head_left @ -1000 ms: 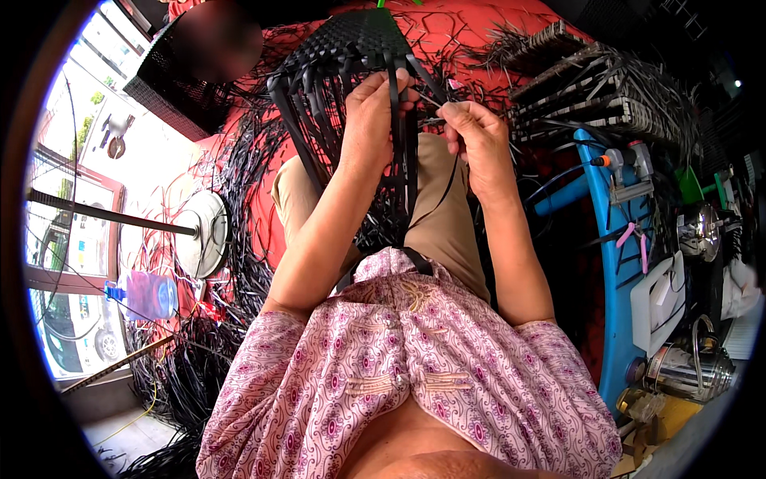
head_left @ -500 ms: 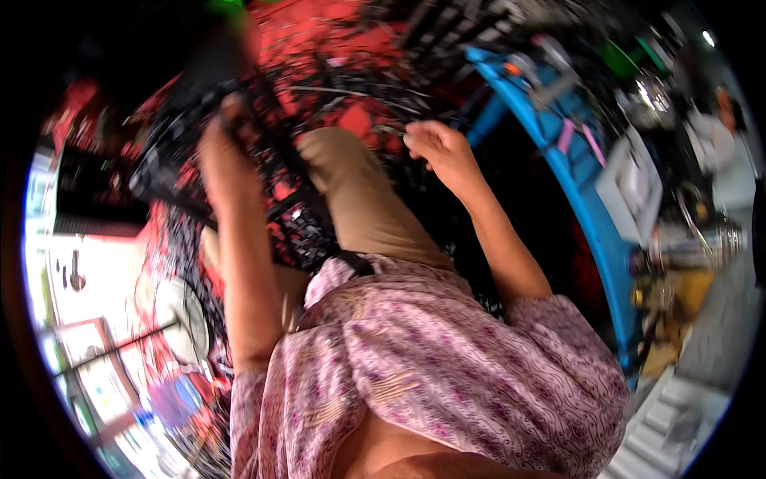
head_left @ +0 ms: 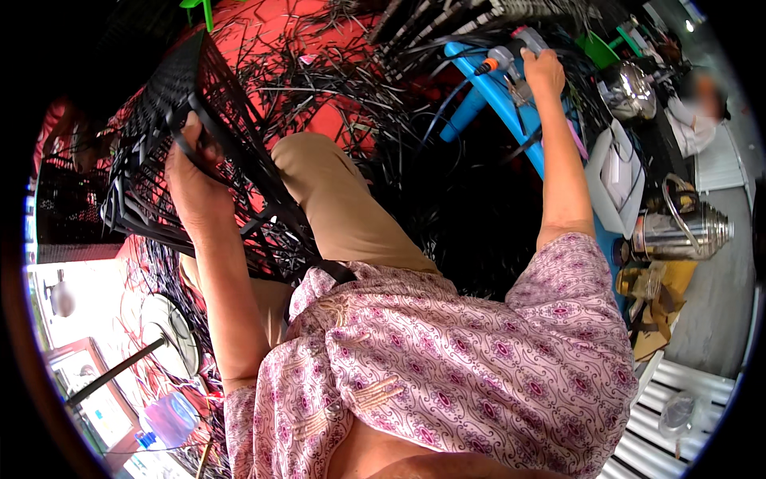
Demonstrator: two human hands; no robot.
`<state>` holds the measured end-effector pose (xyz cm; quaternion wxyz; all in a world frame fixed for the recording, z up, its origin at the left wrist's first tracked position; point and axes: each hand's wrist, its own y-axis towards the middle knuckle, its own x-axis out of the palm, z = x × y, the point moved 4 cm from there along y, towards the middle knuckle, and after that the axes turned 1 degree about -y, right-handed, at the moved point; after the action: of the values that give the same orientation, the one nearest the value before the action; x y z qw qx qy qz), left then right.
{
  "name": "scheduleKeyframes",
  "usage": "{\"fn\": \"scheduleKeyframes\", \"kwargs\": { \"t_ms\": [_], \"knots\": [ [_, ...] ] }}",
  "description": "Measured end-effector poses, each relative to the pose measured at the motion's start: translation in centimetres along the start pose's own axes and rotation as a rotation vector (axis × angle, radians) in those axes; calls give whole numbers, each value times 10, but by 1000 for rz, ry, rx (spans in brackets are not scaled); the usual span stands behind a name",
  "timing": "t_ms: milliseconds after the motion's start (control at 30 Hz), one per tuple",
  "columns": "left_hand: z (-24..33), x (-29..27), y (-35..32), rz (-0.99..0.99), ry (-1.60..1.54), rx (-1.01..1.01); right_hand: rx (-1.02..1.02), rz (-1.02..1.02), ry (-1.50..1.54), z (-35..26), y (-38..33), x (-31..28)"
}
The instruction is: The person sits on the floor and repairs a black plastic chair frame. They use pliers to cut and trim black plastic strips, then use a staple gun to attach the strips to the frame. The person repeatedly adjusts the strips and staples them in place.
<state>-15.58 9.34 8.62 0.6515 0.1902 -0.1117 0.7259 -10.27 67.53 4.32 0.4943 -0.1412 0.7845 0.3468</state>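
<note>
My left hand (head_left: 198, 180) is closed round the edge of a black open-weave plastic basket (head_left: 155, 120). The basket is tilted beside my left knee, and its strands partly cover my fingers. My right arm stretches to the far right, over a blue plastic table (head_left: 511, 120). There my right hand (head_left: 546, 77) has its fingers bent at a grey and red tool (head_left: 528, 37); what lies inside the fingers is hidden. Close by lies a grey tool with an orange collar and black tip (head_left: 488, 64).
Loose black strips (head_left: 343, 88) cover the red floor (head_left: 263, 32). Right of the table are a white tray (head_left: 618, 172), a steel kettle (head_left: 626, 89) and a metal flask (head_left: 682, 231). A standing fan (head_left: 171, 335) is at lower left, and another person (head_left: 702, 112), blurred, at far right.
My right hand has moved right and away from me, from above the floor beside my knee to the tools on the blue table. My left hand has shifted slightly left with the basket.
</note>
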Motion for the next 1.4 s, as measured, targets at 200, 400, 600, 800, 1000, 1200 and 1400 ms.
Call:
{"fn": "scheduleKeyframes", "kwargs": {
  "t_ms": [200, 400, 600, 800, 1000, 1200, 1400],
  "knots": [
    [-4, -16, 1, 45, 107, 52, 24, -352, -159, -48, 40, 51],
    [1, 2, -3, -30, -54, -84, 320, -384, 225, 44, 124, 159],
    [-4, -9, 1, -39, -28, -72, 437, -177, 873, 61, 107, 111],
    [2, -7, -1, -89, 10, -45, 201, -29, 1174, 30, 4, -35],
    [-4, -12, -3, -94, 21, 55, -200, -180, 1814, -54, -146, -176],
    [-3, -17, -5, -99, 54, 104, -284, -615, 1584, -154, -257, -216],
    [-7, -17, 0, -121, 40, 148, -272, -789, 1470, -231, -322, -195]
  ]
}}
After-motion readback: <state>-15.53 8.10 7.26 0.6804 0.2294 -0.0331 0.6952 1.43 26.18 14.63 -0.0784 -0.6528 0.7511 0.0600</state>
